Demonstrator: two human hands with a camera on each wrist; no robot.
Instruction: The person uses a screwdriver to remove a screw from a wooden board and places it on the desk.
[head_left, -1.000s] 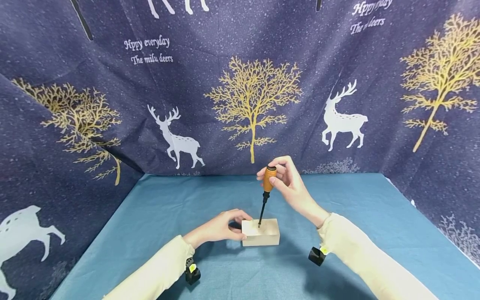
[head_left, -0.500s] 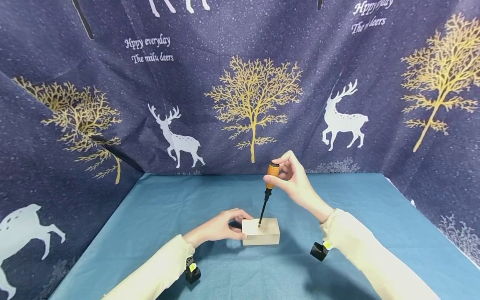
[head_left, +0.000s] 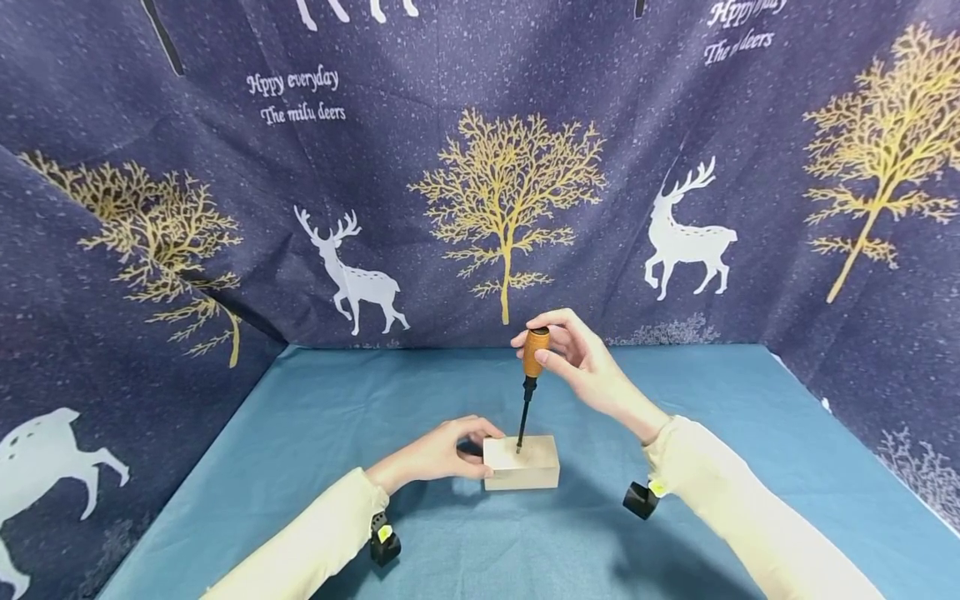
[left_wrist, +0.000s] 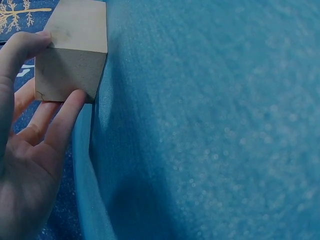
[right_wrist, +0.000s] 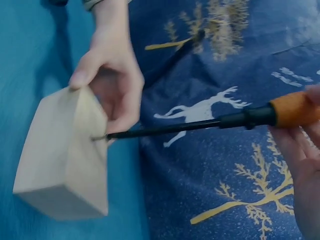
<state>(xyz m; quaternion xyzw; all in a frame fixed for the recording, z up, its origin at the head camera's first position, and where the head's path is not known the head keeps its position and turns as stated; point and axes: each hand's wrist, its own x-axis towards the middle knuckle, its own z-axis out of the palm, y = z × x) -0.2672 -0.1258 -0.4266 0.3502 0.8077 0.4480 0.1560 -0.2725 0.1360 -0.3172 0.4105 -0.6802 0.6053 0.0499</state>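
Beside the middle of the table, a pale wooden block [head_left: 521,467] lies on the cloth. My left hand [head_left: 447,450] grips its left end, thumb on the near side and fingers on the far side; the left wrist view shows fingertips against the end face [left_wrist: 70,75]. Above the block, my right hand [head_left: 581,358] holds the orange handle of a screwdriver [head_left: 536,354] between thumb and fingers. The black shaft [right_wrist: 170,130] slopes slightly down to the block's top face. At its tip, a small screw [right_wrist: 96,138] stands at the wood.
Blue cloth [head_left: 360,392] covers the table. A dark blue curtain [head_left: 450,75] printed with deer and trees hangs behind and at the sides. Black wrist cameras [head_left: 385,546] hang beneath both sleeves.
My right fingers drew back to the right around the handle, then reached forward around it again. The handle leaned right and has swung back left. Left hand and block stayed still.
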